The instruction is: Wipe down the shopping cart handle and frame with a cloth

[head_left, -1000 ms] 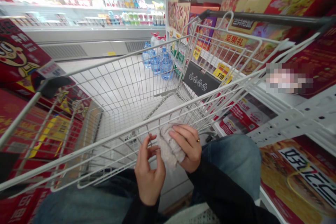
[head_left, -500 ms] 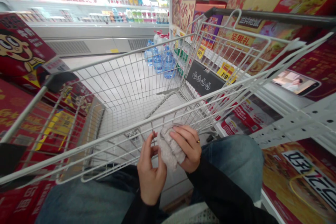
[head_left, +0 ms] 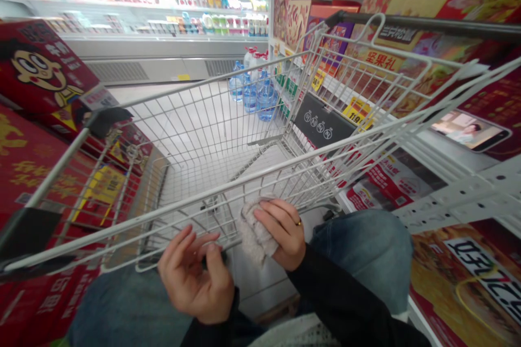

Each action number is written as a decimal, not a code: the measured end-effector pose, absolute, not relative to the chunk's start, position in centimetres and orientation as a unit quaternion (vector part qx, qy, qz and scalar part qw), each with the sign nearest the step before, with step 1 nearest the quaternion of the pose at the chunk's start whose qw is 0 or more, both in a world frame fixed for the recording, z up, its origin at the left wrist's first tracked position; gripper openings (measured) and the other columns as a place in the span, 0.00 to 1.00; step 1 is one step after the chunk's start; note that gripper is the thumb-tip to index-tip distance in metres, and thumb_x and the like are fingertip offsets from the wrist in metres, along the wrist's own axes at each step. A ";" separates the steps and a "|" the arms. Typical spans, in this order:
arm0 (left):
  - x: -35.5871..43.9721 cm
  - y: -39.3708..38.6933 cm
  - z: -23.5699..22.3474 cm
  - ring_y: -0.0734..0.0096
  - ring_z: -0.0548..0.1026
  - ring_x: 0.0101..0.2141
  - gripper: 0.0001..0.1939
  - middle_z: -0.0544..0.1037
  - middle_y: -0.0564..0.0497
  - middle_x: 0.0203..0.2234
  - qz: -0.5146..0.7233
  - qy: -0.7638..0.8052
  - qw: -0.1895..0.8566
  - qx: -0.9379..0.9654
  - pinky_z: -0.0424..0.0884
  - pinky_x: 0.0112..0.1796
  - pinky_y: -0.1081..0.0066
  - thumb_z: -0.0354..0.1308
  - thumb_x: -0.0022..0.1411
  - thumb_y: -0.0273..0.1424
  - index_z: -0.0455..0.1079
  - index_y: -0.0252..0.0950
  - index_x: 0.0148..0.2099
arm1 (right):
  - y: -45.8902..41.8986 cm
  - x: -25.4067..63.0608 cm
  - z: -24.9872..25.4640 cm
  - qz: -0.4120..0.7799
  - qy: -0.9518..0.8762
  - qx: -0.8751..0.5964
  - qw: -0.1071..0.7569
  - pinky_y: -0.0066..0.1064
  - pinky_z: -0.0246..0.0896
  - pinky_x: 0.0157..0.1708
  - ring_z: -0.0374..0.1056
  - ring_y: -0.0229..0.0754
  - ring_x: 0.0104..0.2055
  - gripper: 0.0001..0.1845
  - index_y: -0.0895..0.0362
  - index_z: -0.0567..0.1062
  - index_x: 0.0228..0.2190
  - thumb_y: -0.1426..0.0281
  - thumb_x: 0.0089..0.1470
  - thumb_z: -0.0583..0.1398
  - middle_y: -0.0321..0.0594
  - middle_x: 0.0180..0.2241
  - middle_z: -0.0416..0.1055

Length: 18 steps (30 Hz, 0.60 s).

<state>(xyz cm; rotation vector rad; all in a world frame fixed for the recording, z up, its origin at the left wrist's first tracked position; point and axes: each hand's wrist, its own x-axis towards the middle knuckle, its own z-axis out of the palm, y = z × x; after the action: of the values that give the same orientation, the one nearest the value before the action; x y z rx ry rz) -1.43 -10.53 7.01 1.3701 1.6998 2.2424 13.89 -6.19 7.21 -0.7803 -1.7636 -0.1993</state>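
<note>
A white wire shopping cart point(head_left: 228, 119) lies tipped in front of me, its basket holding nothing. My right hand point(head_left: 283, 233) is closed on a grey cloth point(head_left: 253, 230) and presses it against the cart's lower wire bars. My left hand point(head_left: 195, 276) sits left of the cloth, below the cart's rim, fingers loosely curled and touching a wire; nothing shows inside them. My jeans-clad knees are below, one on each side.
Red gift boxes point(head_left: 40, 81) stack up on the left. Shelves with red and yellow boxes point(head_left: 468, 276) and price tags run along the right. Water bottles point(head_left: 256, 92) stand on the floor beyond the cart, before a refrigerated case point(head_left: 134, 21).
My left hand has moved away from the cloth, down and to the left. My right hand stays on the cloth against the bars. The view shifted slightly.
</note>
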 end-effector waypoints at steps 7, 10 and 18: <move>-2.9 -10.5 5.5 0.70 0.82 0.38 0.29 0.72 0.40 0.59 0.673 0.578 0.104 0.449 0.77 0.34 0.74 0.64 0.63 0.30 0.64 0.39 0.65 | -6.3 13.5 8.4 -0.084 -0.745 -0.326 0.576 0.44 0.75 0.58 0.72 0.50 0.59 0.20 0.58 0.75 0.58 0.70 0.69 0.56 0.48 0.53 0.78; -2.9 -10.5 4.8 0.74 0.81 0.36 0.30 0.76 0.42 0.55 0.661 0.573 0.163 0.456 0.77 0.37 0.76 0.64 0.64 0.31 0.63 0.40 0.66 | -6.2 13.3 9.1 -0.090 -0.731 -0.328 0.591 0.45 0.74 0.59 0.71 0.50 0.60 0.20 0.58 0.75 0.59 0.71 0.68 0.56 0.48 0.53 0.78; -3.0 -10.6 5.3 0.80 0.78 0.29 0.26 0.77 0.45 0.51 0.659 0.586 0.184 0.434 0.77 0.37 0.77 0.62 0.64 0.32 0.66 0.40 0.63 | -6.6 13.0 7.5 -0.089 -0.756 -0.330 0.558 0.42 0.76 0.55 0.74 0.49 0.57 0.19 0.58 0.76 0.57 0.70 0.68 0.56 0.48 0.51 0.79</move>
<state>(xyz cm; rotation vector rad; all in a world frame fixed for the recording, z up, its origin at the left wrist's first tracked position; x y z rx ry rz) -2.95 -10.62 5.26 1.2237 1.6533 1.8573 13.01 -6.56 7.47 -0.7784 -1.7826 -0.2102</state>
